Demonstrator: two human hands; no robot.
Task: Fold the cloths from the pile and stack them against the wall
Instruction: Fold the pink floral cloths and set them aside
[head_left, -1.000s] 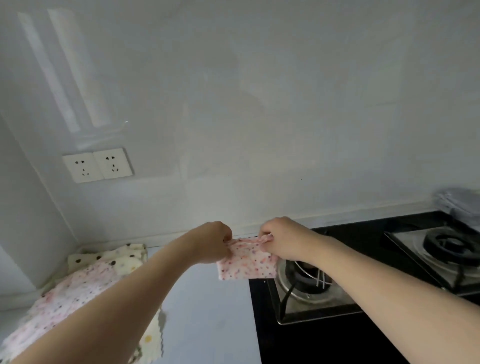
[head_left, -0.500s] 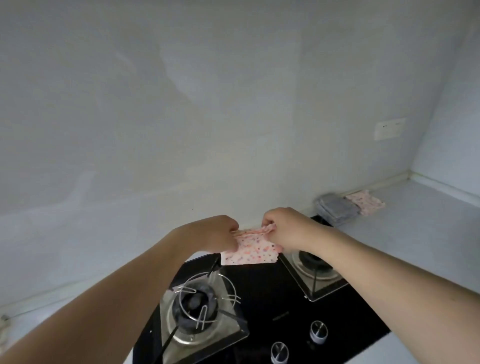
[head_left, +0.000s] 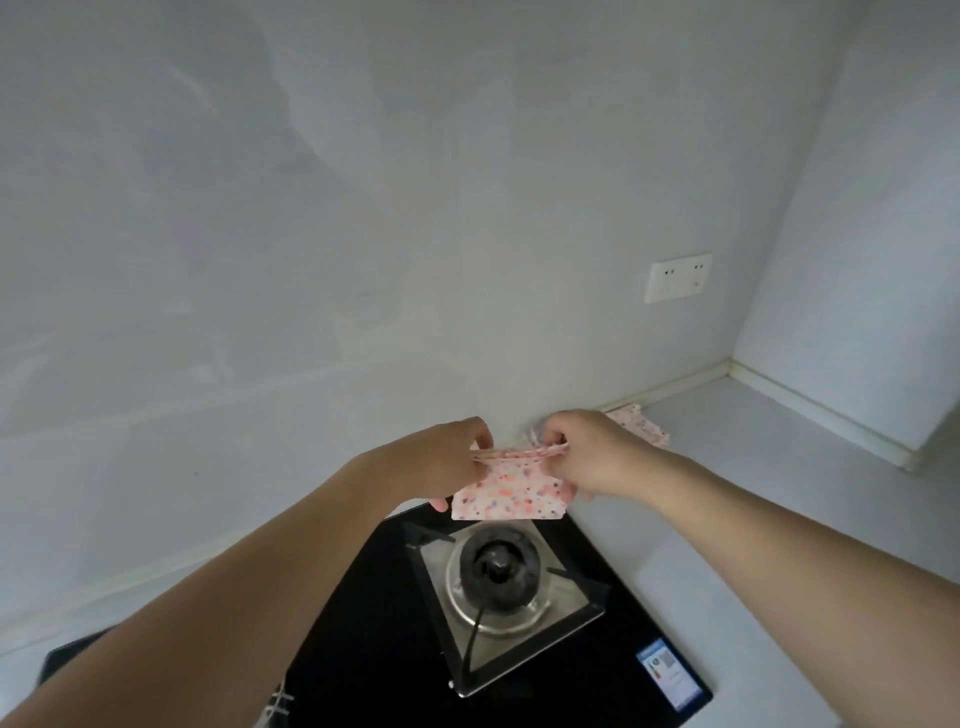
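From the head view, the left hand (head_left: 451, 457) and right hand (head_left: 582, 451) each keep a pinching grip on the folded pink cloth (head_left: 511, 493), taut above the burner (head_left: 496, 569), likely carrying it to the stacked cloth (head_left: 641, 426) against the wall (head_left: 363, 234).

The folded pink cloth (head_left: 641, 425) by the wall is largely hidden behind the right hand (head_left: 584, 452). The hob (head_left: 395, 649) is cut off by the lower edge, and its label (head_left: 670, 673) is too blurred to be read.
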